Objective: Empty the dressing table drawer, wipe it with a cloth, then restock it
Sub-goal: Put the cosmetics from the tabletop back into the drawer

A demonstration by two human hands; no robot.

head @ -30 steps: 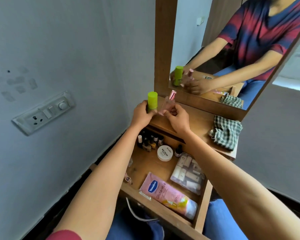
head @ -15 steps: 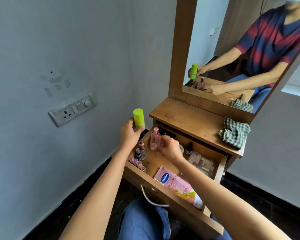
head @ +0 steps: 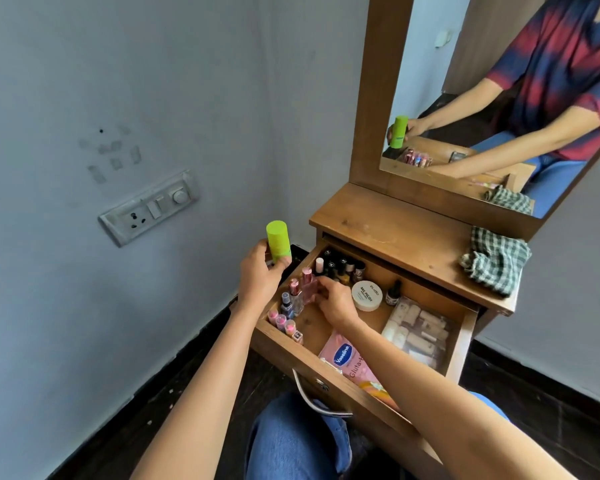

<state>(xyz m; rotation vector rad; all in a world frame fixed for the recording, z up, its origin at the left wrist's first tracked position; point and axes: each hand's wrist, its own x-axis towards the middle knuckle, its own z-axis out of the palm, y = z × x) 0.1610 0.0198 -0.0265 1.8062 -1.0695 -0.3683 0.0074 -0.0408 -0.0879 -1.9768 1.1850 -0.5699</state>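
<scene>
Beneath surface [head: 395,233], drawer [head: 464,344] open; I note left hand [head: 258,277] grasping green tube [head: 278,241], right hand [head: 336,301] gripping pink bottle [head: 307,285] at drawer's left edge.

Matt grained wood across drawer [head: 465,341] and bench [head: 395,237]; soft woven check cloth [head: 496,263]; smooth matt plastic on green tube [head: 278,242]; polished metal handle [head: 307,400].

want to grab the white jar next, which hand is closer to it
Right. The right hand is in the drawer just left of the white jar, holding a pink bottle; the left hand is farther left, holding a green tube.
</scene>
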